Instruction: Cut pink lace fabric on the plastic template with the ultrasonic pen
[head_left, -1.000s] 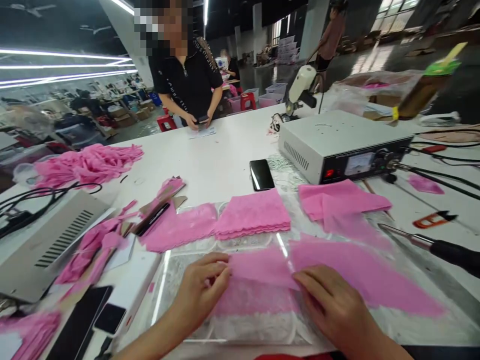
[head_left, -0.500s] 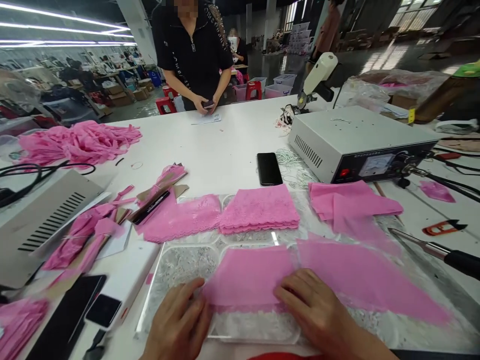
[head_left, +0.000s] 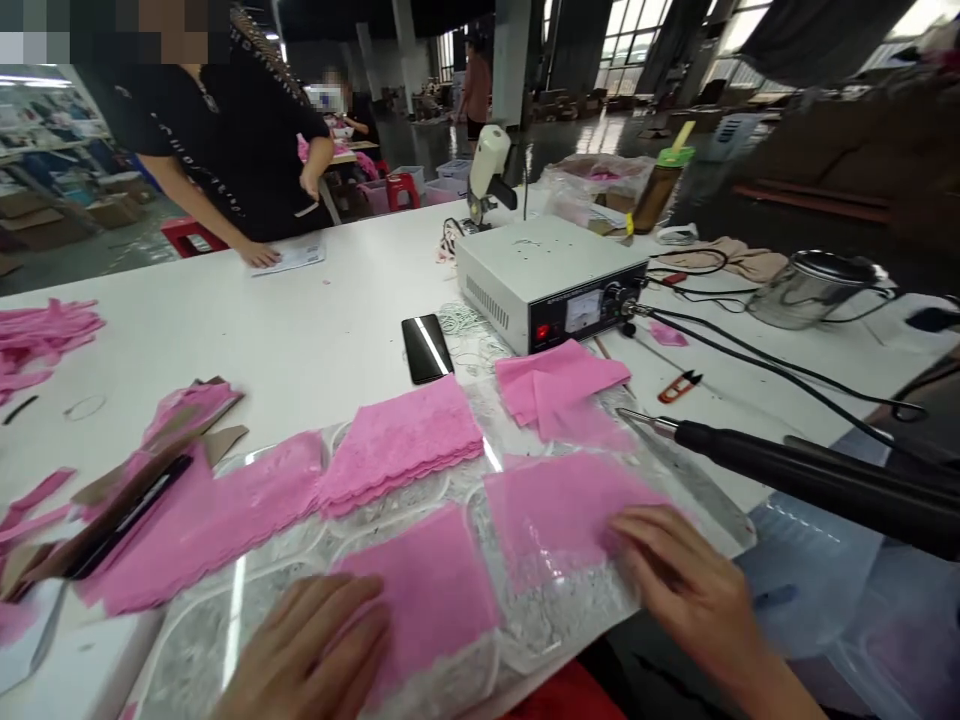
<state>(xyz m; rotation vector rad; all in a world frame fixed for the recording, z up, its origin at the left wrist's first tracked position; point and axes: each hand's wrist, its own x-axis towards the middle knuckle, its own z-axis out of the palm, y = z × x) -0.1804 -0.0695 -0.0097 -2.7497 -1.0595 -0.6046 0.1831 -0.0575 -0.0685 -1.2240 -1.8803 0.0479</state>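
Observation:
My left hand (head_left: pixel 304 655) lies flat, fingers out, on the left edge of a pink fabric piece (head_left: pixel 424 590) on a clear plastic sheet (head_left: pixel 540 615) at the table's near edge. My right hand (head_left: pixel 686 585) rests flat with spread fingers on the near right corner of a second pink fabric piece (head_left: pixel 559 505). Neither hand grips anything. Behind them lie a stack of pink lace squares (head_left: pixel 401 440), a flat pink lace piece (head_left: pixel 217 515) and folded pink fabric (head_left: pixel 559 385).
A black-handled tool (head_left: pixel 802 475) lies at the right. Behind it stand a white control box (head_left: pixel 547 280), a black phone (head_left: pixel 426 347), orange snips (head_left: pixel 679 385), cables and a steel pot (head_left: pixel 814 285). Across the table (head_left: pixel 247 330), a person in black touches paper (head_left: pixel 289 255).
The view swung right. My hands moved apart, and the pink fabric under them now lies as two separate pieces, one beneath each hand. The person across shifted left in view.

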